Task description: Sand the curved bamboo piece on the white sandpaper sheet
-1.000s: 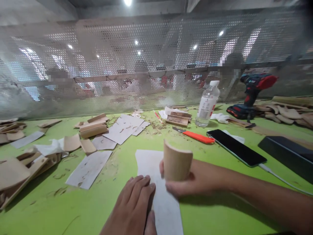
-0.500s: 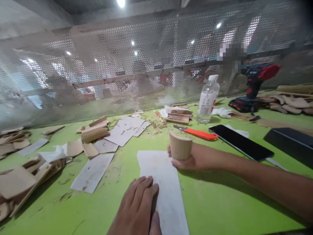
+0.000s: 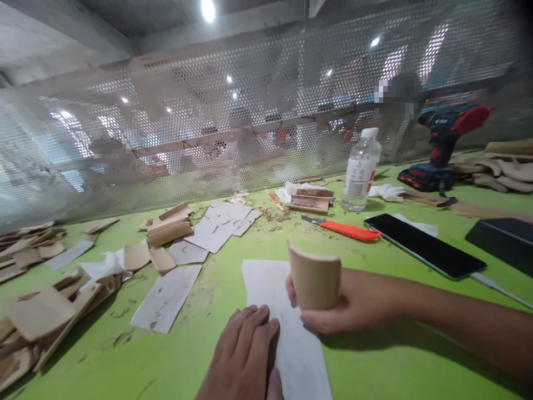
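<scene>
- Since the frame half a second back, right hand with the curved wood piece has come back toward the camera over the sheet; a second ago it sat about where it is now. Left hand has barely shifted.
- Right hand: fingers wrapped around the curved wood piece, gripping it upright, lower edge on or just above the grey-white sanding sheet – contact not clear. Lower centre of frame.
- Left hand: flat, palm down, fingers together, pressing on the left edge of the sanding sheet at bottom centre. Holds nothing.
- Hands are apart, close side by side.
- Sheet lies flat on the green table.
- Centre right: orange utility knife, black phone just beside it, with a cable at its lower-right end.
- Behind those: clear plastic bottle upright, red-and-blue cordless drill in the upper right.
- Left half: more loose sheets, scattered wood offcuts and shavings.
- Perforated metal screen runs along the far edge of the table.
</scene>
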Motion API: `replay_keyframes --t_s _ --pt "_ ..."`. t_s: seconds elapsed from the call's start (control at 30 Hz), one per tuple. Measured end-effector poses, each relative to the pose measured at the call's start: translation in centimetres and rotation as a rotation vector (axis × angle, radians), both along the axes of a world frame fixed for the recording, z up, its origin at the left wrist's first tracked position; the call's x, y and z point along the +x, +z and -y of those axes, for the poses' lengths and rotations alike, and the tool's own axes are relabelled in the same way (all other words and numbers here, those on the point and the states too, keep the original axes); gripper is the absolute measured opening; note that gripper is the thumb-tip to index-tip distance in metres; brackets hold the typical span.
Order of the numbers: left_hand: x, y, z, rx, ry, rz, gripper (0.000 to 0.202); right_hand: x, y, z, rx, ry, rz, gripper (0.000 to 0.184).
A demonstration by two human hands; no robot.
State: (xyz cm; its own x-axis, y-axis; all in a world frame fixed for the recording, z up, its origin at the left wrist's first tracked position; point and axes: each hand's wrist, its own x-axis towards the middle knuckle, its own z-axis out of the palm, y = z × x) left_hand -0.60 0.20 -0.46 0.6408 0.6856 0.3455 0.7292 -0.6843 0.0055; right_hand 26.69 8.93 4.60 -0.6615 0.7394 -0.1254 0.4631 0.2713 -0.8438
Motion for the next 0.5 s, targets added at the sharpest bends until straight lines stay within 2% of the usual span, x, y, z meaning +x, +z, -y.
replay_keyframes --t_s 0.07,0.13,0.2,0.3,0.37,0.5 --pt "0.04 0.04 0.01 -0.002 0.006 0.004 0.061 0.04 -0.11 -0.07 -0.023 -0.014 -0.004 0.036" --pt "0.07 0.16 0.10 -0.004 0.011 0.014 0.061 0.19 -0.27 -0.30 0.048 -0.107 0.017 0.037" --pt "0.08 0.27 0.20 -0.012 0.012 0.022 0.060 0.20 -0.35 -0.31 0.111 -0.132 0.018 0.035" --pt "0.08 0.31 0.21 -0.013 0.006 0.029 0.058 -0.12 -0.25 0.22 0.022 0.011 -0.034 0.033" --pt "0.11 0.29 0.15 -0.014 0.006 0.024 0.058 -0.30 -0.08 0.45 -0.017 0.045 -0.037 0.035" --pt "0.18 0.46 0.15 -0.026 0.019 0.018 0.058 -0.44 0.17 0.39 0.128 -0.119 0.018 0.032"
